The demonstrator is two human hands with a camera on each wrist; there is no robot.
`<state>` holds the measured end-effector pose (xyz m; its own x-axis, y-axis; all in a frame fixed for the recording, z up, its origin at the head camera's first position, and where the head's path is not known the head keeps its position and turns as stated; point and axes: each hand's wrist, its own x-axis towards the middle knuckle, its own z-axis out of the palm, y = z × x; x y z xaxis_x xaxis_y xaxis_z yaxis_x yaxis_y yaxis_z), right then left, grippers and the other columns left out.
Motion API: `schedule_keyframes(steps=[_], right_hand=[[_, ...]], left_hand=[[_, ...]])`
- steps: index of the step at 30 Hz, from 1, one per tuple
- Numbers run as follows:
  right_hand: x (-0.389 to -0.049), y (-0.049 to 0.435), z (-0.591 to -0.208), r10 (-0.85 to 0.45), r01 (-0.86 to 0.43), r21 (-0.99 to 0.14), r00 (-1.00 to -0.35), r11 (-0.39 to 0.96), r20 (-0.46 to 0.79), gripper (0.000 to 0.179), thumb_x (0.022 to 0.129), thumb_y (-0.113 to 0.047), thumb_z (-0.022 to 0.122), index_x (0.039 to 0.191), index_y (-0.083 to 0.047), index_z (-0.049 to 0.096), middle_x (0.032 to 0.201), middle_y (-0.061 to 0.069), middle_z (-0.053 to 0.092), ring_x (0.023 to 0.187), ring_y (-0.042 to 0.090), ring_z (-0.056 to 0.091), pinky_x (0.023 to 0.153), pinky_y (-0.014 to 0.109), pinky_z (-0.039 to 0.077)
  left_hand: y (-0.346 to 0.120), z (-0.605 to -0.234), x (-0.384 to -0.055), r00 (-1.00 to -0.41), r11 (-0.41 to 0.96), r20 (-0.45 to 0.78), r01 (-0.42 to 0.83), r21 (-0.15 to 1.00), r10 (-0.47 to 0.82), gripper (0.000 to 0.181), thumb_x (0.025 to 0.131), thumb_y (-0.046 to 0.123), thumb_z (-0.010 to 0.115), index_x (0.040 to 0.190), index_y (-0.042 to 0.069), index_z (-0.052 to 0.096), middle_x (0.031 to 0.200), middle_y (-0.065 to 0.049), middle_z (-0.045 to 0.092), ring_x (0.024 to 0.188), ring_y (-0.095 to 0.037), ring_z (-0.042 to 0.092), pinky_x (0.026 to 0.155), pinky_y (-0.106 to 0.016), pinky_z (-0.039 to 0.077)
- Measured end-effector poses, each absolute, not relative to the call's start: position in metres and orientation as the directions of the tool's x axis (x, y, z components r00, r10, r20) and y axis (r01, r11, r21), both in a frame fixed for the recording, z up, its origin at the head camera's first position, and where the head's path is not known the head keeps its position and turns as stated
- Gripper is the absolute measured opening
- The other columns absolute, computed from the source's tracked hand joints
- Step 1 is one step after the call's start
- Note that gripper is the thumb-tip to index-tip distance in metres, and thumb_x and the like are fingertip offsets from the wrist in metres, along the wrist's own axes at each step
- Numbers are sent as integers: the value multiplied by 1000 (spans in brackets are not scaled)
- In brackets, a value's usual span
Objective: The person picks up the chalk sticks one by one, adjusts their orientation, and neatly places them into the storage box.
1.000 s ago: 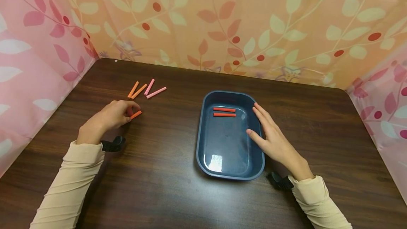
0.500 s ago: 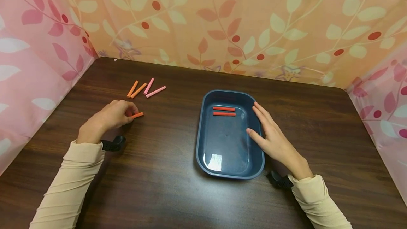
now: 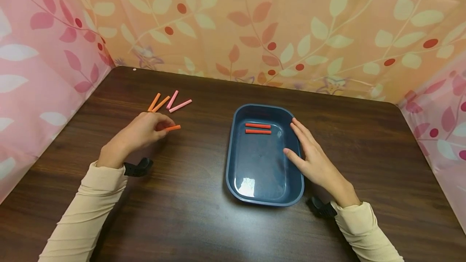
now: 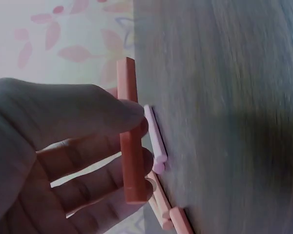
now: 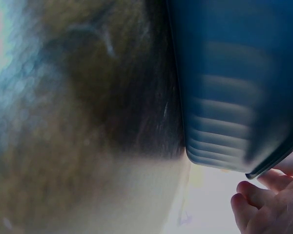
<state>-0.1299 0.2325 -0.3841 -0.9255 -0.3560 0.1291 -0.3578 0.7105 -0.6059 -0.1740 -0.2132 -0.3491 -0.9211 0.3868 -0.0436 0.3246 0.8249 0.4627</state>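
Observation:
My left hand (image 3: 142, 132) pinches an orange-red, flat-sided, chalk-like stick (image 4: 133, 165) between thumb and fingers. In the head view the stick's free end points right, toward the bin. Another orange-red stick (image 4: 181, 221) lies on the table, seen in the left wrist view and hidden behind the hand from above. Just beyond the hand are two light orange sticks (image 3: 161, 104) and two pink sticks (image 3: 180, 106). My right hand (image 3: 314, 161) rests at the right rim of the blue plastic bin (image 3: 255, 157), fingers extended, thumb over the inside. Two red sticks (image 3: 258, 132) lie parallel in the bin.
The dark wooden table (image 3: 189, 221) carries everything. Its back edge meets a hanging floral cloth (image 3: 276, 31), with pink cloth (image 3: 32, 72) along the left. A black band (image 3: 138, 167) circles the left wrist; another (image 3: 321, 207) is on the right.
The left hand has taken up an orange-red stick and moved right with it, turning it so more of it shows. The right hand stays at the bin's rim.

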Motion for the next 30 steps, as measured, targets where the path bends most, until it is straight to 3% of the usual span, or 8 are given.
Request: schedule_keyframes(steps=[10,17,30], right_hand=[[-130,231,-383,-350,-345,-611,-929,712,118,77,96,-26,63,157,-2,22,167,9,13,151,37,20,113,67,25],[-130,231,-383,-347,-346,-608,-930,715,122,77,96,-25,64,156,-2,23,167,10,14,151,37,21,113,66,25],[-129,231,-383,-351,-352,-613,-928,707,128,77,96,-25,64,156,-2,23,167,9,14,151,37,20,113,67,25]], left_hand=[[-203,-349,-172,-901,779,-5,372,505,433,22,85,-2,70,107,1,73,88,-8,73,75,-17,61,71,-34,50],[-194,-349,-171,-901,757,18,376,535,434,21,85,-2,71,106,0,72,85,-8,71,72,-16,56,67,-30,46],[-177,-344,-174,-872,741,140,474,475,469,23,84,0,73,107,2,74,96,-10,74,71,-18,55,68,-32,44]])
